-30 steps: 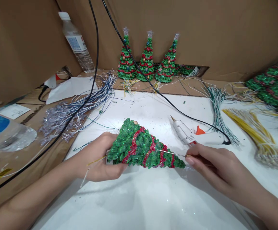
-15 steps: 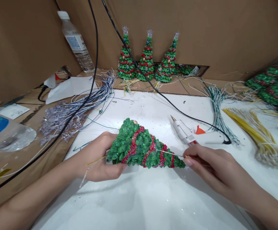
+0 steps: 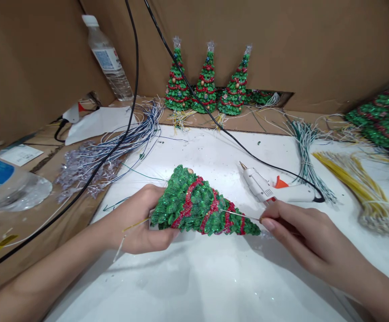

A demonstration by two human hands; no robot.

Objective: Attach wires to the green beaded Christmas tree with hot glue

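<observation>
A green, glittery Christmas tree figurine [image 3: 197, 203] with red garlands lies on its side above the white work surface, its narrow tip to the right. Its wide base is gripped by my left hand [image 3: 147, 219], thumb underneath. Thin yellow and white wires [image 3: 132, 227] stick out by that palm. In my right hand [image 3: 298, 232], thumb and fingers pinch a thin metal needle-like rod [image 3: 241, 214]. The rod's point meets the tree near the middle garlands; whether it goes in I cannot tell. What the right palm hides is out of sight.
A white hot glue gun [image 3: 264, 184] lies beyond my right hand. Yellow wires [image 3: 355, 188] and green-white wires [image 3: 306, 152] lie right; clear stars on wires [image 3: 83, 167] lie left. Three trees [image 3: 206, 87] stand at the back. A black cable [image 3: 187, 85] hangs across.
My right hand has drawn slightly to the right with the rod, away from the tree's tip. The left hand still holds the tree in nearly the same place.
</observation>
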